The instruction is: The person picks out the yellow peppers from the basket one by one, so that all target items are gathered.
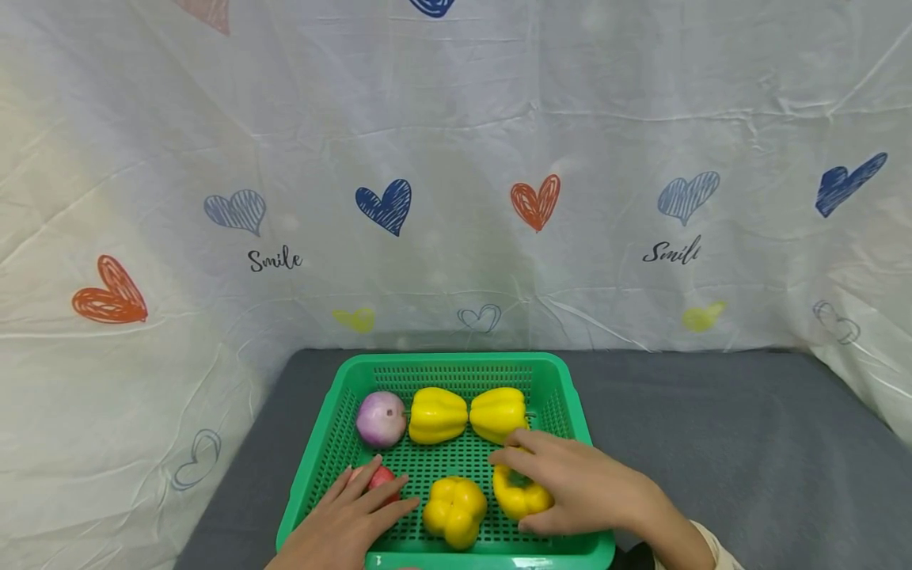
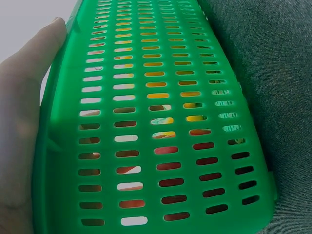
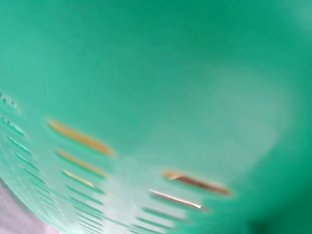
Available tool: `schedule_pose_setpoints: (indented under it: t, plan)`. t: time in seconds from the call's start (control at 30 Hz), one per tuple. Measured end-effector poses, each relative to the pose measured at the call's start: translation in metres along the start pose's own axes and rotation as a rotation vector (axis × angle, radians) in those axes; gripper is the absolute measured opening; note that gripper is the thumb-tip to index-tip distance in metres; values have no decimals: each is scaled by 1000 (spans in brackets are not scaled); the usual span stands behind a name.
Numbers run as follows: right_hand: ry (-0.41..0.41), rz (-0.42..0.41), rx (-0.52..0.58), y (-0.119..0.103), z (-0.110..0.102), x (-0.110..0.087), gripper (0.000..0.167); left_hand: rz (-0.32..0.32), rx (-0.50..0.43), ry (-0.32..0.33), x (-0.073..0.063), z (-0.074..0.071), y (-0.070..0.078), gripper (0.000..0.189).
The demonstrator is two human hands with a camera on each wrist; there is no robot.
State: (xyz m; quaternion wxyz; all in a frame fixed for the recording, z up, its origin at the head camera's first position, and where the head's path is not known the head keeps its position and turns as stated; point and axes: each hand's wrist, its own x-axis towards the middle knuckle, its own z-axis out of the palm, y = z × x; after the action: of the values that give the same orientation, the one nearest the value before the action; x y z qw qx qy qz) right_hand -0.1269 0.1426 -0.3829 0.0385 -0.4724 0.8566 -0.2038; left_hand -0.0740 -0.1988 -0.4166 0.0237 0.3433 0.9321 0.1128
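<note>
A green plastic basket (image 1: 570, 396) holds an onion (image 1: 381, 419) with purple skin at back left and several yellow bell peppers. Two peppers, one (image 1: 437, 416) and another (image 1: 497, 413), lie side by side at the back; a third pepper (image 1: 456, 513) sits front middle. My right hand (image 1: 570, 483) grips a yellow bell pepper (image 1: 520, 497) at front right, thumb on the near side and fingers on the far side. Spread, fairly straight fingers of my left hand (image 1: 349, 514) rest over a round red thing (image 1: 382, 480), mostly covered. The left wrist view shows my thumb along the basket's rim.
The basket stands on a dark grey cloth-covered table (image 1: 712, 443). Behind it hangs a white curtain (image 1: 456, 269) printed with hearts. Slotted basket walls (image 2: 146, 136) fill much of both wrist views; the right one is blurred.
</note>
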Motion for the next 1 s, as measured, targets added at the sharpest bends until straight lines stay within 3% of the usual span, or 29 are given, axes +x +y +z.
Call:
schedule_pose_setpoints:
  t: [0.37, 1.0]
  plan:
    - [72, -8, 16, 2, -9, -7, 61, -10, -22, -18, 0, -1, 0, 62]
    - [155, 50, 29, 18, -21, -15, 63, 0, -14, 11, -1, -1, 2, 60]
